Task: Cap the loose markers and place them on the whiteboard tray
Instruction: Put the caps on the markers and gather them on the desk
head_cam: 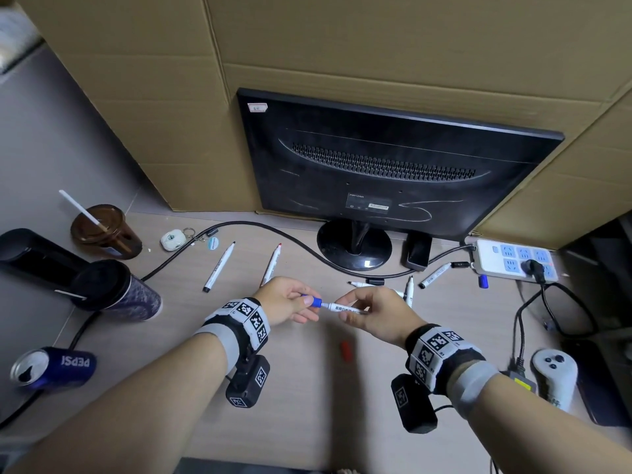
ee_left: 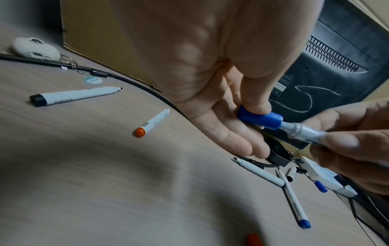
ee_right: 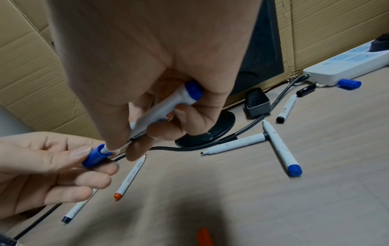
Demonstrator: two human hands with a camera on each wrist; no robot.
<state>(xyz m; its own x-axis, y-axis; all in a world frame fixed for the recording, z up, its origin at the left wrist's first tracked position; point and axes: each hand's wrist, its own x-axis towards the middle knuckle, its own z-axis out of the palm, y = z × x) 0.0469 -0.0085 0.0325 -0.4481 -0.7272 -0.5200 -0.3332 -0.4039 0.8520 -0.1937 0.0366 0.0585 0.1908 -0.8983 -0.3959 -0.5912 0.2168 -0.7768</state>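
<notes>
Left hand [head_cam: 285, 304] pinching blue cap [head_cam: 315, 301], right hand [head_cam: 378, 314] gripping marker [head_cam: 343, 308], both raised above desk [head_cam: 307, 398]

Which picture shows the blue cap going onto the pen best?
The left wrist view: the blue cap fills the picture, pinched by the left hand. The right wrist view shows it smaller, at the left; the head view shows it tiny between both hands.

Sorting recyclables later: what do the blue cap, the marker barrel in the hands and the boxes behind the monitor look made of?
Blue cap: looks like smooth moulded plastic with a slight sheen. Marker barrel: probably white plastic, semi-glossy, with print on it. Boxes: corrugated cardboard, matte brown, with visible creases and flap seams.
</notes>
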